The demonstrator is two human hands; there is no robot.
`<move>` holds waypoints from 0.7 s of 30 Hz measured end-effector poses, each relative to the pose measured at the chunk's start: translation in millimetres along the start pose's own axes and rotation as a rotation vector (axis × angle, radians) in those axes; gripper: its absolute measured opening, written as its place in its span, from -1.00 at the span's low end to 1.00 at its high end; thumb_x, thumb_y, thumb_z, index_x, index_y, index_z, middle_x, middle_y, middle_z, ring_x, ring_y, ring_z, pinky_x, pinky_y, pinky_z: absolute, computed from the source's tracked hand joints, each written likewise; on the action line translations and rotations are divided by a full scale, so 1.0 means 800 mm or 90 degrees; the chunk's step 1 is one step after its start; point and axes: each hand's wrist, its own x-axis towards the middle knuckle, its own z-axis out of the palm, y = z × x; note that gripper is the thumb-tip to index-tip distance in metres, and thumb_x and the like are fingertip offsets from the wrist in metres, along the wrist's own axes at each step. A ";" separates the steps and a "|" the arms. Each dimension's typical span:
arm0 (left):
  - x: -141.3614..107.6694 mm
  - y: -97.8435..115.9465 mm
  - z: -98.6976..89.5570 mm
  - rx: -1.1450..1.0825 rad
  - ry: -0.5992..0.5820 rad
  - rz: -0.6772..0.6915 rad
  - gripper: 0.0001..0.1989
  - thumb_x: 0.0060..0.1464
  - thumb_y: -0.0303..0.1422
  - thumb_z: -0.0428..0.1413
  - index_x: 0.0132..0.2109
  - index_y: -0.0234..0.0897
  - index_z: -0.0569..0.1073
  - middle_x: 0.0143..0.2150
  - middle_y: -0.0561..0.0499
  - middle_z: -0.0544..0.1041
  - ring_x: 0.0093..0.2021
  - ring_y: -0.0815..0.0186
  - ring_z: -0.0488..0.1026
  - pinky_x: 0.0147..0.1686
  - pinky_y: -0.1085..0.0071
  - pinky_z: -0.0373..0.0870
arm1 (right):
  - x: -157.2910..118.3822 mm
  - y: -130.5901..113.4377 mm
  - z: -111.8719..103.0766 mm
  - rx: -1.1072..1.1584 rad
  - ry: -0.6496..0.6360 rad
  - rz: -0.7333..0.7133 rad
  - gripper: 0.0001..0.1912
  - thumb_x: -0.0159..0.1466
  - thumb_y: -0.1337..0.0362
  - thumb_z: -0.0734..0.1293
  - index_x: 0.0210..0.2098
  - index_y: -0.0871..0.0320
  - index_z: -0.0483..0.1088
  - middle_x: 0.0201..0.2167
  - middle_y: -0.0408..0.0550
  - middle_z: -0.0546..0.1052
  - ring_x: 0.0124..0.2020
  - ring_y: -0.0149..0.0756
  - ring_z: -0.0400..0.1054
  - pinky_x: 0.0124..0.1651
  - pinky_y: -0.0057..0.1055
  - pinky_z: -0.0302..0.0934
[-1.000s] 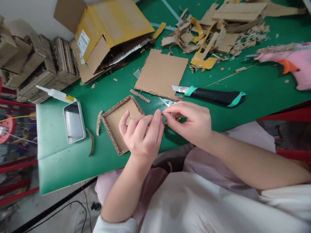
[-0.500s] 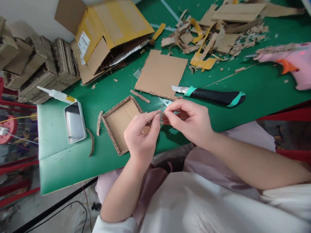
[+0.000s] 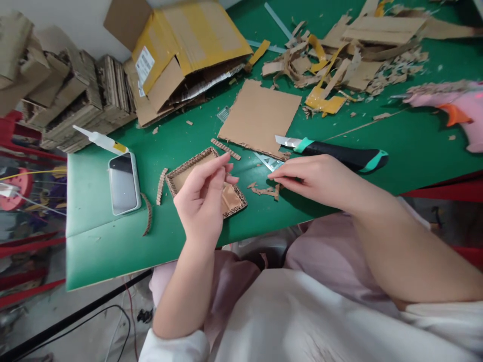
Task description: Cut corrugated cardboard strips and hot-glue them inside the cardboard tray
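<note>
My left hand [image 3: 202, 193] hovers over the near part of a shallow cardboard tray [image 3: 175, 182], hiding much of it. Its fingers are loosely curled and apart, with nothing visible between them. To the right, my right hand [image 3: 311, 176] has thumb and fingertips pressed together low over the table. What they hold, if anything, is too small to make out. Torn cardboard scraps [image 3: 264, 191] lie just below those fingertips. A clear triangle ruler [image 3: 268, 161] reaches from under a square cardboard sheet [image 3: 260, 113] toward them. Behind the right hand lies a black and green utility knife [image 3: 335, 152].
Corrugated strips [image 3: 161, 186] lie beside the tray, near a phone [image 3: 124, 183] and a white-tipped glue bottle [image 3: 100, 141]. A taped cardboard box [image 3: 204, 35] stands behind. Cardboard offcuts [image 3: 332, 65] and a pink glue gun [image 3: 460, 108] are at the right.
My hands, fingertips together before, have moved apart. The left went left over the tray with its fingers loosened, and the right lowered slightly rightward. Torn scraps now show between them.
</note>
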 end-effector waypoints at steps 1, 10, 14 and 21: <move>0.000 -0.001 0.000 -0.005 -0.005 -0.013 -0.82 0.13 -0.33 0.06 -0.14 -0.16 0.51 -0.27 0.04 0.57 -0.35 0.38 0.53 -0.32 0.41 0.53 | 0.000 -0.003 0.003 0.003 0.027 0.016 -0.84 0.22 0.33 0.25 -0.28 0.09 0.47 -0.32 -0.17 0.56 -0.33 -0.37 0.45 -0.32 -0.43 0.31; 0.010 0.010 -0.005 -0.344 0.057 -0.251 -0.82 -0.07 -0.26 0.23 -0.28 -0.20 0.54 -0.31 0.04 0.60 -0.29 0.32 0.56 -0.22 0.38 0.51 | 0.024 -0.077 0.030 0.377 0.100 0.137 -0.72 0.15 0.22 0.34 -0.14 0.15 0.44 -0.15 -0.04 0.52 -0.14 -0.35 0.42 -0.08 -0.39 0.34; 0.014 0.015 -0.015 -0.476 0.108 -0.314 -0.85 -0.15 -0.33 0.27 -0.34 -0.22 0.54 -0.36 0.07 0.61 -0.32 0.36 0.56 -0.27 0.50 0.48 | 0.029 -0.096 0.043 0.428 0.085 0.216 -0.82 0.13 0.25 0.35 -0.28 0.16 0.49 -0.30 -0.08 0.56 -0.27 -0.37 0.44 -0.13 -0.42 0.34; 0.020 0.002 -0.047 -0.430 0.130 -0.336 -0.80 -0.15 -0.30 0.26 -0.30 -0.23 0.51 -0.36 0.06 0.61 -0.35 0.39 0.55 -0.33 0.53 0.46 | 0.034 -0.110 0.037 0.610 0.129 0.430 -0.76 0.05 0.18 0.39 -0.32 0.18 0.49 -0.56 -0.16 0.53 -0.64 -0.50 0.33 -0.53 -0.53 0.29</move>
